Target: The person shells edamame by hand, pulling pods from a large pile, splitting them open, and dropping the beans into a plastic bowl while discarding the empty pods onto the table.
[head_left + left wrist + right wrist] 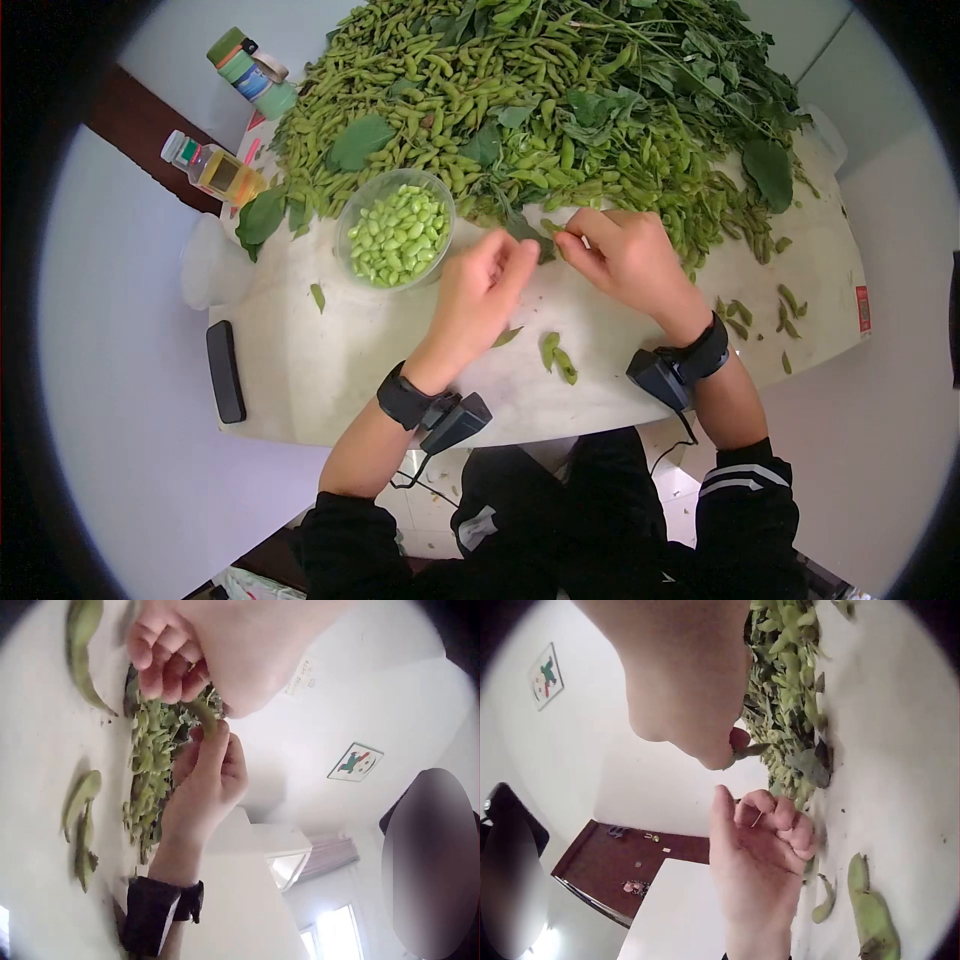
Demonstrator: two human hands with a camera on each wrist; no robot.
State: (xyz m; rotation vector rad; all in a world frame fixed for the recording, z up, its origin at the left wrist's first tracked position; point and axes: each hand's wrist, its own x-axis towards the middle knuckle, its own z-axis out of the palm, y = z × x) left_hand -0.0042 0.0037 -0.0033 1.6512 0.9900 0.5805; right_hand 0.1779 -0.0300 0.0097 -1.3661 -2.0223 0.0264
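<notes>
My right hand (pixel 635 260) pinches a green soybean pod (pixel 550 228) between thumb and forefinger, just in front of the heap. In the left wrist view the same pod (pixel 201 716) sticks up from the fingertips. Facing it, my left hand (pixel 478 295) has its fingers loosely curled and the thumb apart from them; nothing shows between them in the right wrist view, where the left hand (pixel 757 855) is seen from the palm side. Left of that hand stands a clear round tub (pixel 343 238) of shelled green soybeans (pixel 400 235).
A large heap of pods (pixel 450 100) and leafy stalks covers the table's far side. Loose pods (pixel 560 360) lie near the front edge, others at right. At left are a phone (pixel 226 372), an oil-coloured bottle (pixel 222 175), a green bottle (pixel 255 80) and a white container (pixel 205 265).
</notes>
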